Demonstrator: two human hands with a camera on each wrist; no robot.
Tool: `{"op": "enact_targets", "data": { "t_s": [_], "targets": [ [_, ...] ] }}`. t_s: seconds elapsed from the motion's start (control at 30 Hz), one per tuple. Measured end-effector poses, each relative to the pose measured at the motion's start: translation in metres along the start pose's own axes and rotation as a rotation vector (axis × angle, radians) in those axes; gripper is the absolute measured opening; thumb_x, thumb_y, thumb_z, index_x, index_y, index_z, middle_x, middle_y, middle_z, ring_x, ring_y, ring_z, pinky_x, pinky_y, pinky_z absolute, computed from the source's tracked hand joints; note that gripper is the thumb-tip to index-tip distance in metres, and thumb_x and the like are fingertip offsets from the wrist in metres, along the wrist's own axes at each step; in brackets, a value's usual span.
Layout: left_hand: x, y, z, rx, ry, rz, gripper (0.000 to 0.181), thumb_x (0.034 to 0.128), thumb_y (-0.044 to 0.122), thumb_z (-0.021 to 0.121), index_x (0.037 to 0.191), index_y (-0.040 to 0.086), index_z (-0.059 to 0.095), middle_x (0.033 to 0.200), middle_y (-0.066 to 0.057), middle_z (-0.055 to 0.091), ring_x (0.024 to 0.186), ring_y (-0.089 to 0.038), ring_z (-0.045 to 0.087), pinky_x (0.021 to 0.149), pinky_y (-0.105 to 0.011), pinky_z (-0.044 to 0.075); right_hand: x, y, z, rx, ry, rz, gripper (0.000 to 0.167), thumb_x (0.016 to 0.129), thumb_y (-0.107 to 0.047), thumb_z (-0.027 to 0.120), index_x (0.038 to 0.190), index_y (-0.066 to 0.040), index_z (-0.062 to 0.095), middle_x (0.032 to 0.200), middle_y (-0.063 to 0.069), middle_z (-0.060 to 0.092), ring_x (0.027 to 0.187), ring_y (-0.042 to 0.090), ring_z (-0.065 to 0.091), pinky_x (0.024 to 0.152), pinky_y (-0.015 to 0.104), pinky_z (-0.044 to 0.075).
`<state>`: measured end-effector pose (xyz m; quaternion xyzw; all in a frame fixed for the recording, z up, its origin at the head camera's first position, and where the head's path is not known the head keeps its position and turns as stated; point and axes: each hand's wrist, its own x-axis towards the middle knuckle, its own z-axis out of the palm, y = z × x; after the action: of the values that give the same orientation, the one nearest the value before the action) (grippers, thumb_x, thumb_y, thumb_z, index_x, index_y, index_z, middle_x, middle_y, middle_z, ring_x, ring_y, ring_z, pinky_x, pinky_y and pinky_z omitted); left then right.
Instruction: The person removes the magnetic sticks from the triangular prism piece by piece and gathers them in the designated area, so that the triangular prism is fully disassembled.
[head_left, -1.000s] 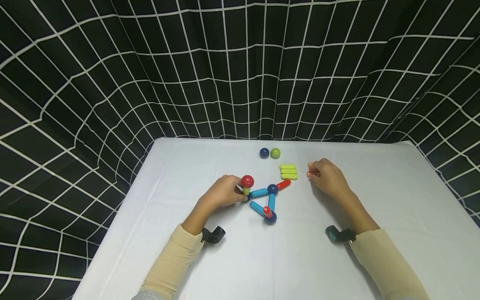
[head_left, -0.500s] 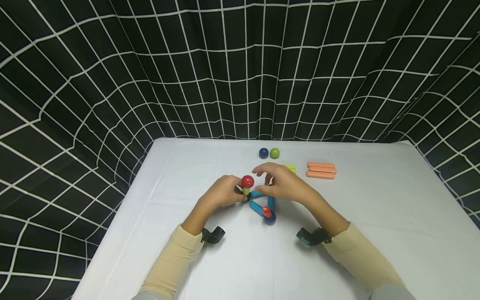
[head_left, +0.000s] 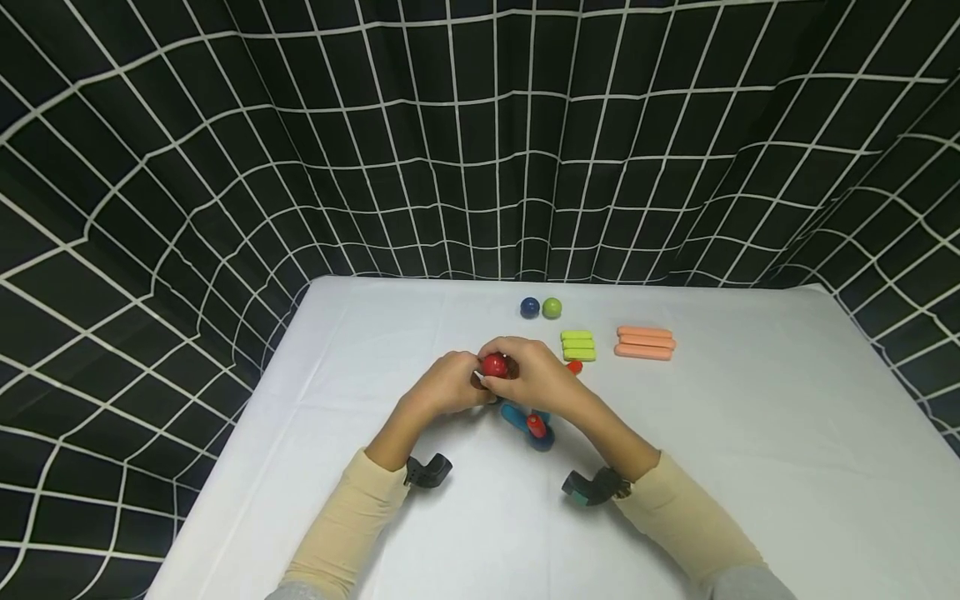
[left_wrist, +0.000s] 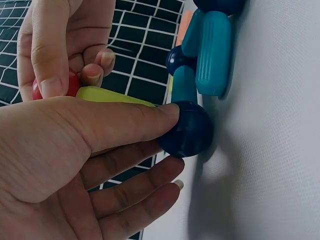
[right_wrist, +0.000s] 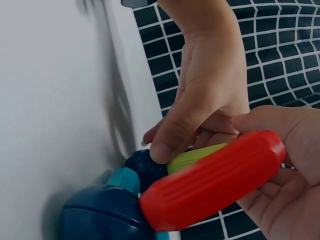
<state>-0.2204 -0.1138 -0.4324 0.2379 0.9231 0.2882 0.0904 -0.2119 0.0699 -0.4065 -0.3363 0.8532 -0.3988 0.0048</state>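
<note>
My left hand (head_left: pixel 448 383) pinches a dark blue ball (left_wrist: pixel 186 131) at one corner of a magnetic-rod frame. From that ball rises a yellow-green rod (left_wrist: pixel 112 95) topped by a red ball (head_left: pixel 493 365). The fingers and thumb of my right hand (head_left: pixel 543 379) grip the red ball from the other side. Light-blue rods (left_wrist: pixel 214 52) link the frame's dark blue balls. On the nearest corner ball (head_left: pixel 542 440) a red rod (right_wrist: pixel 215 182) stands up. A second red rod (head_left: pixel 574 367) pokes out behind my right hand, which hides the far corner in the head view.
Beyond the hands lie several yellow-green rods (head_left: pixel 578 346) in a stack. Orange rods (head_left: pixel 645 342) lie side by side to their right. A loose blue ball (head_left: pixel 529 308) and a green ball (head_left: pixel 552 308) sit near the back edge of the white table (head_left: pixel 750 400).
My right hand has moved left from beside the orange rods, across the frame, and now grips the red ball. The left hand has stayed at its corner ball.
</note>
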Motion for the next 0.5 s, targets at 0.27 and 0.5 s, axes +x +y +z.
{"op": "enact_targets", "data": {
  "t_s": [0.27,0.5],
  "targets": [
    [0.000,0.001,0.001,-0.007,-0.015,-0.026,0.015,0.0820,0.014,0.081,0.076,0.012,0.068,0.065,0.004,0.058,0.057,-0.011,0.047,0.055,-0.026,0.039,-0.001,0.006,0.001,0.149,-0.026,0.030,0.024,0.086,-0.004,0.074,0.110,-0.005,0.069,0.097,0.004,0.069,0.078,0.016,0.060,0.068,0.027,0.054],
    [0.001,0.001,0.000,-0.013,-0.028,-0.016,0.012,0.0815,0.012,0.083,0.090,0.009,0.075,0.081,0.001,0.070,0.072,-0.011,0.062,0.068,-0.029,0.051,0.003,0.016,-0.003,0.398,0.018,0.045,0.022,0.090,-0.001,0.071,0.110,0.001,0.065,0.099,0.010,0.067,0.080,0.021,0.062,0.070,0.026,0.055]
  ]
}}
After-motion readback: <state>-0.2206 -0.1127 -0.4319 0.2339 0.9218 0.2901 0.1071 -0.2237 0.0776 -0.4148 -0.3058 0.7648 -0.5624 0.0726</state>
